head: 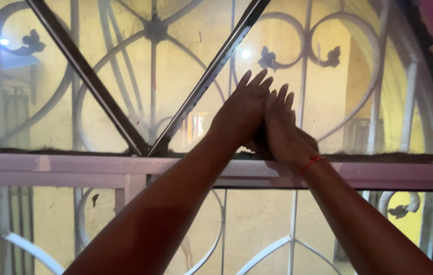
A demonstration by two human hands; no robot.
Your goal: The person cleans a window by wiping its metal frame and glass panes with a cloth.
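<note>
Two hands (pixel 264 119) overlap, hiding something dark (pixel 257 145).

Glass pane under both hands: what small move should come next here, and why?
Probably keep pressing and slide the palms down toward the frame rail. Both the left hand and the right hand lie flat, side by side, on the glass pane just above that rail, beside the diagonal metal bar.

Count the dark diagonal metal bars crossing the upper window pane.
2: one dark diagonal metal bar slants down from upper left, the other from upper right; they meet in a V at the sill, left of both hands.
</note>
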